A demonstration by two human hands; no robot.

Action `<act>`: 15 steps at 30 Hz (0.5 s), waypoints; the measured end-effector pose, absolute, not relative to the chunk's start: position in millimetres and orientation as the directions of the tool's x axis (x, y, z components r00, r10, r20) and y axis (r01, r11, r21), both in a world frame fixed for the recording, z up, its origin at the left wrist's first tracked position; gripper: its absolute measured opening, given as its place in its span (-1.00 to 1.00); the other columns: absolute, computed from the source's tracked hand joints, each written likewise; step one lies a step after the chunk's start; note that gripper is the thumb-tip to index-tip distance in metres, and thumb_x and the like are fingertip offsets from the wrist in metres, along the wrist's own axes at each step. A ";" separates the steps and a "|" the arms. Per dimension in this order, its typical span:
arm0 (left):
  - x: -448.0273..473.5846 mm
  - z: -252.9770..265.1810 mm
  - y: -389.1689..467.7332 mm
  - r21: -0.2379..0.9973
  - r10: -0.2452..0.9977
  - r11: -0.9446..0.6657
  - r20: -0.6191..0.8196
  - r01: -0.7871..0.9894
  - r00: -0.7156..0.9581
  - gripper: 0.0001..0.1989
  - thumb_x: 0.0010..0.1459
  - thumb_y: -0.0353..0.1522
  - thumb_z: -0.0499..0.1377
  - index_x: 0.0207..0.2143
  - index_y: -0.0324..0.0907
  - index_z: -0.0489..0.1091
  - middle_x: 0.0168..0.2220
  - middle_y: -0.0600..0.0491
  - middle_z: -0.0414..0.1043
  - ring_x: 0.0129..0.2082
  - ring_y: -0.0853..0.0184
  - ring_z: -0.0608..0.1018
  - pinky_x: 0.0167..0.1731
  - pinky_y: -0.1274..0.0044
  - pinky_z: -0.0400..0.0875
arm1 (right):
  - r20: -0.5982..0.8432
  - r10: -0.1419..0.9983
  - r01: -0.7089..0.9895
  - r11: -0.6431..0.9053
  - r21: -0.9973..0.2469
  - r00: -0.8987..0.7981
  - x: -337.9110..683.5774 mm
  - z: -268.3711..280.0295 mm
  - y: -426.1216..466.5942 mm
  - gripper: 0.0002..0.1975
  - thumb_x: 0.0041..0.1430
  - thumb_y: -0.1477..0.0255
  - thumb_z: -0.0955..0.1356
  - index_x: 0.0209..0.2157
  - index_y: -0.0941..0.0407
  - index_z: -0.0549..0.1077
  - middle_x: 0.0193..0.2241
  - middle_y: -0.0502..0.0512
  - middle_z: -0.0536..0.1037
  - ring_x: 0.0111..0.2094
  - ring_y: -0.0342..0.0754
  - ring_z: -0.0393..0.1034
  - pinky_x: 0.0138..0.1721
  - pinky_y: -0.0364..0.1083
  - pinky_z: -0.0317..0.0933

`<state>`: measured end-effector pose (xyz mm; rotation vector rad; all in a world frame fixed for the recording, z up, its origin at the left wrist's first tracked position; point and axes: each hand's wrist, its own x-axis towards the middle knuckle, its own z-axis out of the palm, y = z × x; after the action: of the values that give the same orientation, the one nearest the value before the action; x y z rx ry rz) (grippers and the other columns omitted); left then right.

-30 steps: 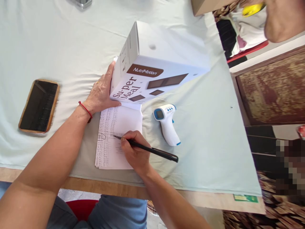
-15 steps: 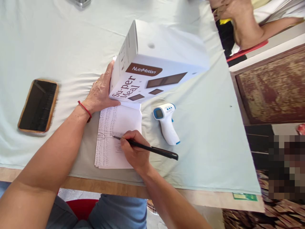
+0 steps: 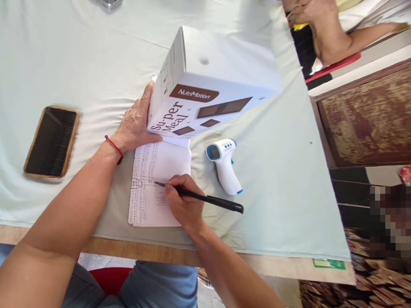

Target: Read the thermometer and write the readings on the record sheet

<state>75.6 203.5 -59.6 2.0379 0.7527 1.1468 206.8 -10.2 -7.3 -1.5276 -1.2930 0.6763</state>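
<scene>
My right hand [image 3: 185,201] pinches a black pen [image 3: 208,199], its tip on the printed sheets of paper [image 3: 167,162]. My left hand [image 3: 136,119] holds the lower left edge of a white NutriMotion Super Meal box [image 3: 224,55], with the thumb at its front bottom corner and the fingers along its side. The box stands over the far end of the paper and hides it. A red string bracelet [image 3: 114,146] circles my left wrist. Just right of the paper lies a white and blue infrared thermometer [image 3: 226,169], untouched.
A phone in a brown case [image 3: 51,142] lies on the left of the pale green tablecloth [image 3: 282,179]. Part of a metal object [image 3: 111,3] shows at the far edge. Another person's arm [image 3: 334,38] is at the upper right, beyond the table. A green card [image 3: 329,264] sits at the near right corner.
My right hand and the pen have shifted slightly to the right across the paper. My left hand and the box have stayed in place.
</scene>
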 end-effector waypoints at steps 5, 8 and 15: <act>75.5 -57.2 202.2 0.773 0.740 -0.613 0.491 0.161 0.460 0.25 -0.12 -0.12 0.48 0.43 0.06 -0.26 0.31 -0.09 0.15 0.34 -0.17 0.22 0.30 -0.03 0.10 | 0.191 0.944 0.394 0.073 -0.916 0.269 207.5 -8.0 -10.3 -0.91 -0.01 0.52 0.32 -0.53 0.06 0.34 -0.62 -0.12 0.39 -0.59 -0.20 0.23 -0.54 -0.18 0.13; 75.0 -57.7 202.2 0.773 0.742 -0.612 0.490 0.166 0.458 0.24 -0.08 -0.12 0.46 0.44 0.05 -0.29 0.31 -0.10 0.17 0.35 -0.14 0.20 0.31 -0.01 0.10 | 0.188 0.947 0.409 0.068 -0.910 0.260 208.8 -8.5 -10.3 -0.90 -0.01 0.52 0.32 -0.53 0.07 0.34 -0.62 -0.12 0.39 -0.59 -0.20 0.23 -0.54 -0.18 0.14; 73.3 -56.2 202.7 0.763 0.729 -0.624 0.491 0.168 0.477 0.22 -0.09 -0.11 0.46 0.44 0.03 -0.26 0.34 -0.09 0.14 0.33 -0.12 0.24 0.30 0.03 0.15 | 0.303 0.928 0.427 0.190 -0.884 0.215 209.2 -6.1 -12.0 -0.85 0.07 0.59 0.32 -0.48 0.06 0.31 -0.60 -0.14 0.37 -0.60 -0.21 0.23 -0.57 -0.20 0.12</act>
<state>73.3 202.7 -56.2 2.0781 0.7391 1.1150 209.2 -12.0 -6.1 -1.4131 -1.3875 0.5886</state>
